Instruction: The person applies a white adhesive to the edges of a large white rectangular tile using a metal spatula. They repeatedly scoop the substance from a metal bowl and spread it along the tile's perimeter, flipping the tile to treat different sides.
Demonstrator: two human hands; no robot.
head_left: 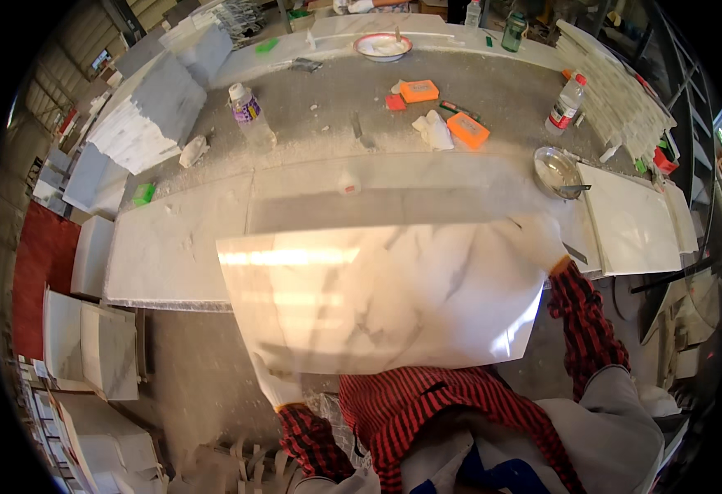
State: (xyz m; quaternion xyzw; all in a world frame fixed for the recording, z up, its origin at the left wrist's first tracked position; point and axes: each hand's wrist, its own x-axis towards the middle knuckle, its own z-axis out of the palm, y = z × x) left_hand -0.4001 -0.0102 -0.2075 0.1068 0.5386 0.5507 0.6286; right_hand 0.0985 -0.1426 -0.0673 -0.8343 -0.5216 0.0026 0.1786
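A glossy white marble-patterned slab (377, 305) with grey veins is held tilted in front of my body, light glaring off its face. My left hand (274, 383), in a white glove, grips its lower left edge, the fingers partly behind it. At the upper right corner my right hand (542, 236), also in a white glove, is closed on the slab's edge and slightly blurred. Beyond the slab's far edge lies the dusty workbench (295, 165). A small white piece with a red mark (348, 183) rests there.
Stacked slabs (151, 111) stand at the far left, more (616, 90) at the far right. On the bench are a metal bowl (557, 171), a red-capped bottle (565, 105), a purple-labelled bottle (248, 111), orange boxes (468, 130) and a red-rimmed basin (383, 47). A slab (631, 222) lies right.
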